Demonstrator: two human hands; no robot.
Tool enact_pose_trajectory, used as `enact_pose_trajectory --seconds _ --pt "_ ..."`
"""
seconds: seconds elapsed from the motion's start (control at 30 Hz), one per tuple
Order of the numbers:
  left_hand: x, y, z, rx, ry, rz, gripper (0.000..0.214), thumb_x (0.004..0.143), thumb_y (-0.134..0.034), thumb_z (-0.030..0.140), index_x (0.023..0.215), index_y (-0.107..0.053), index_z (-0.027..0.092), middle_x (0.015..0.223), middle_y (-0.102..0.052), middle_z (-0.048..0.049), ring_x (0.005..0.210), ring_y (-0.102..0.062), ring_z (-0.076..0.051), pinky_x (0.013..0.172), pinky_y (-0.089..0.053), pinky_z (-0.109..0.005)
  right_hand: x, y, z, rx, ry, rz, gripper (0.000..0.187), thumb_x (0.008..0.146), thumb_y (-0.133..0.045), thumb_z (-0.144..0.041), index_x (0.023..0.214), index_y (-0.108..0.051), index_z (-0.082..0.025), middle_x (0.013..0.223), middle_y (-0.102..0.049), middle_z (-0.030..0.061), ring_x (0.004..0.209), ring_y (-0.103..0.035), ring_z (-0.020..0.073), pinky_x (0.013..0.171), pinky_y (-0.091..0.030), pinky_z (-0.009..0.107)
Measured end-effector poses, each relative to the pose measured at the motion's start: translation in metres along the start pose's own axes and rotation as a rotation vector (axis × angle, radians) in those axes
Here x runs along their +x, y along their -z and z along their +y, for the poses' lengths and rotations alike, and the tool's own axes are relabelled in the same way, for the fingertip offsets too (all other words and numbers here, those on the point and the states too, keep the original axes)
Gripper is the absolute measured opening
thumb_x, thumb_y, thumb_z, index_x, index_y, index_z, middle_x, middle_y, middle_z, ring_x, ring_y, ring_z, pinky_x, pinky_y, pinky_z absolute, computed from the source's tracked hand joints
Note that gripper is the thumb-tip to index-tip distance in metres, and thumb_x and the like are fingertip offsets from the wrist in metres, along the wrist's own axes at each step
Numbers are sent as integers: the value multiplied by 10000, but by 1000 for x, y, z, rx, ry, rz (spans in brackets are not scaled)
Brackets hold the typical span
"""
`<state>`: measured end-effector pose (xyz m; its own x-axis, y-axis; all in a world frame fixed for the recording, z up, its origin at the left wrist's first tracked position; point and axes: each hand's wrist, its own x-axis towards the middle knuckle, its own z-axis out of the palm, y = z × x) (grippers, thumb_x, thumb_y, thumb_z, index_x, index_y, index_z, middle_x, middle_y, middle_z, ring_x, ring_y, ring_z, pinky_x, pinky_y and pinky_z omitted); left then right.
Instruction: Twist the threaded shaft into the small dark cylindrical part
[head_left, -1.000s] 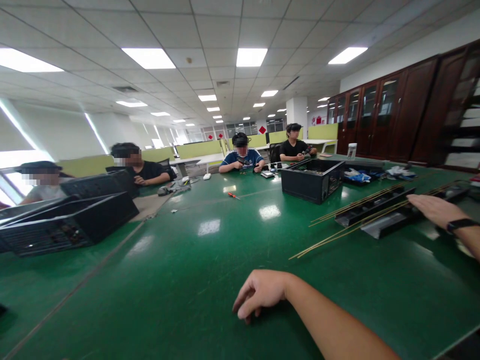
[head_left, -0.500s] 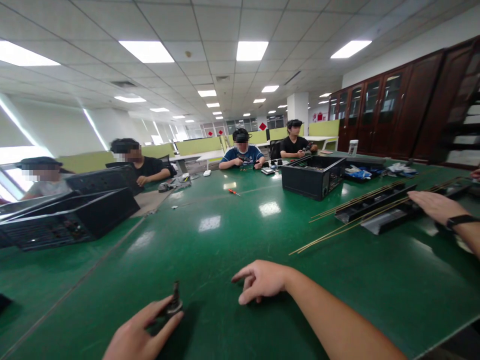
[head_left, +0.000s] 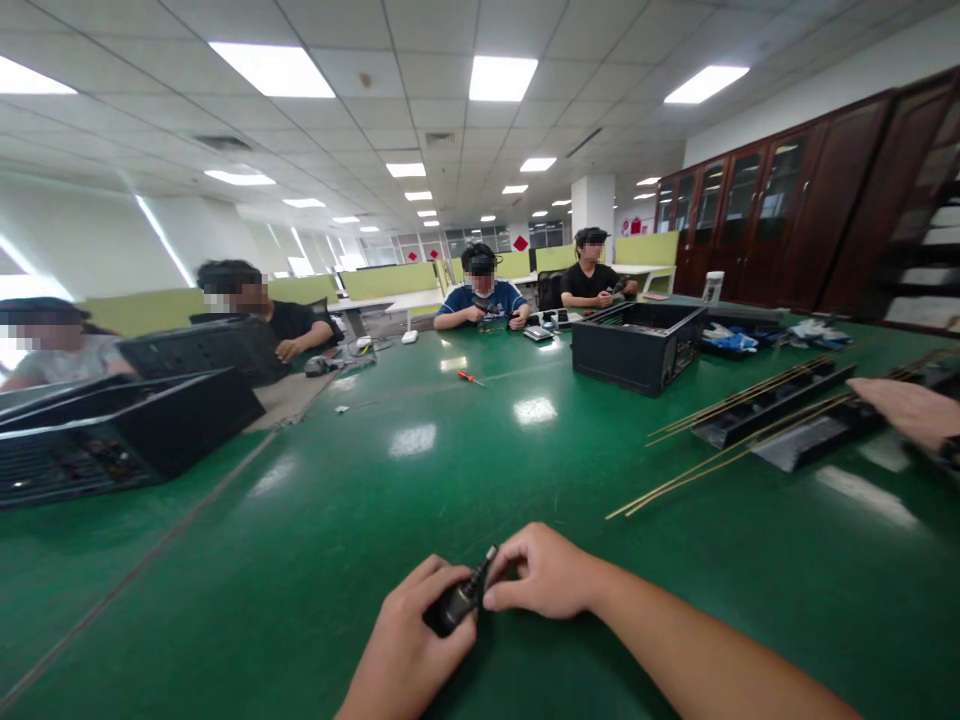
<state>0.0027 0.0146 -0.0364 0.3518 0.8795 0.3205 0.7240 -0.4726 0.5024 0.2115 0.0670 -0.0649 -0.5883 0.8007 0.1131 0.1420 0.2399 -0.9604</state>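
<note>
My left hand (head_left: 412, 625) is closed around a small dark object with a narrow ribbed neck and a light tip (head_left: 463, 597). Its exact kind does not show; the neck points up and to the right. Beside that neck is my right hand (head_left: 541, 572), with fingers curled and thumb and forefinger slightly apart. Nothing shows between them, and whether they touch the neck I cannot tell. Both hands are low over the green table (head_left: 300, 590).
Dark metal channels (head_left: 814, 435) and thin brass-coloured rods (head_left: 679, 482) lie on the right, near another person's hand (head_left: 907, 410). Black computer cases stand at left (head_left: 187, 425) and back right (head_left: 622, 355). An orange screwdriver (head_left: 466, 376) lies mid-table. Several people sit around.
My left hand has moved right and up with the dark object, which now tilts to the right. My right hand has stayed nearly in place, its forefinger bent in towards the object.
</note>
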Motion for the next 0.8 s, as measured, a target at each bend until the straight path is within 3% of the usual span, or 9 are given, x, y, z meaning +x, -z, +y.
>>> enact_pose_trajectory --seconds 0.13,0.3,0.47,0.63,0.8 --pt "1 8 -5 -39 14 6 205 798 -625 168 963 -727 233 885 -672 -4 816 -670 -175 747 -508 -262 -6 -3 -11 -224 -85 33 360 699 -849 -436 605 -659 -145 524 -523 -53 534 -450 101 494 -290 227" --pt "1 6 1 -87 27 -110 304 770 -575 90 975 -735 248 919 -701 -6 863 -674 -183 793 -505 -283 -13 1 -17 -244 -36 92 442 667 -882 -411 1010 -727 -179 755 -668 -30 620 -513 113 536 -341 207" --pt "-4 3 9 -39 26 -167 381 756 -592 77 1071 -728 245 943 -736 -30 909 -676 -220 842 -512 -338 -13 -2 -14 -367 34 22 174 825 -746 -345 894 -789 -192 764 -718 -4 651 -563 131 604 -387 223" --pt "-7 4 6 -66 42 -143 259 837 -653 178 1072 -729 255 981 -742 -38 942 -681 -229 870 -520 -355 -13 -1 -10 -373 61 -22 239 794 -761 -318 1002 -808 -210 838 -764 11 739 -640 167 643 -414 225" --pt "-5 3 3 -91 68 -128 257 805 -725 200 1050 -753 270 958 -759 -33 932 -696 -235 861 -527 -344 -12 -2 -7 -414 86 -26 238 856 -697 -341 1026 -813 -220 885 -786 40 765 -664 176 680 -430 232"
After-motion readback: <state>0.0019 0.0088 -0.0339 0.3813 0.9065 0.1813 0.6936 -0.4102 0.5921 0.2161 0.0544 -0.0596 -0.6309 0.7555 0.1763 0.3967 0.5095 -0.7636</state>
